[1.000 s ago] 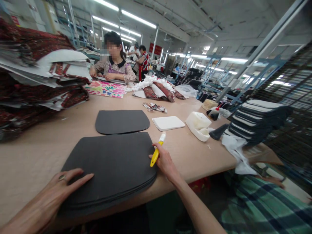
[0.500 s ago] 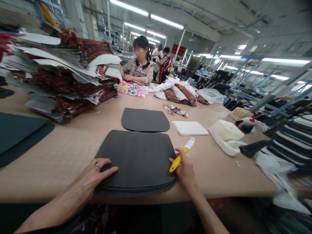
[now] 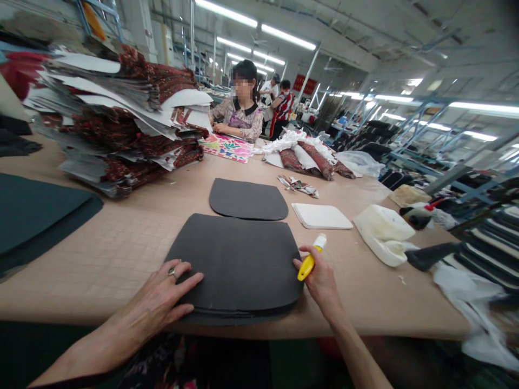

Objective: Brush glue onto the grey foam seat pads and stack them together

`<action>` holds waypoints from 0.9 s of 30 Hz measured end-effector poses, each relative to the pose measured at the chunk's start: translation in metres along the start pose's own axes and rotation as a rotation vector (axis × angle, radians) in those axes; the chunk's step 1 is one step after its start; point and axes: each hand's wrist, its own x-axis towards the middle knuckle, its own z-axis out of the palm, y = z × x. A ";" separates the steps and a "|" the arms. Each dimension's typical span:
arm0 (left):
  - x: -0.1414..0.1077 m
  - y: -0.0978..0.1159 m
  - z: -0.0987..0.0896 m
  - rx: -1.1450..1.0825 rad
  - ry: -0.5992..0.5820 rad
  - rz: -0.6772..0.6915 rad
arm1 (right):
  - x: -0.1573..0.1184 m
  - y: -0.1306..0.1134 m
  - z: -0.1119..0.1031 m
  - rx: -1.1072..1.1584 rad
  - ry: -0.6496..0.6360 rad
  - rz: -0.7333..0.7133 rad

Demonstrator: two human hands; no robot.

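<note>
A stack of dark grey rounded sheets (image 3: 239,265) lies at the table's front edge. My left hand (image 3: 164,294), with a ring on one finger, rests on the stack's left edge, fingers apart. At the right edge my right hand (image 3: 320,275) holds a yellow-handled brush (image 3: 307,267), its pale end pointing up and away, while its fingertips touch the stack's side. Just behind lies a smaller dark grey stack (image 3: 248,200). White rounded sheets (image 3: 321,216) sit to the right of that, near a crumpled strip of patterned cloth (image 3: 299,186).
A tall pile of patterned and white pieces (image 3: 133,119) stands at the back left, dark green sheets (image 3: 36,216) at the left. A cut white plastic container (image 3: 383,232) is on the right. Across the table (image 3: 117,254) sits a person (image 3: 241,111) beside colourful printed material (image 3: 227,147).
The view has shifted slightly, so most things appear further right. My left hand's fingers have spread, with the thumb now showing at the stack's edge. My right hand still holds the brush.
</note>
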 end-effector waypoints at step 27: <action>-0.017 0.010 0.006 0.240 0.049 0.015 | -0.025 -0.031 0.038 -0.167 -0.036 -0.512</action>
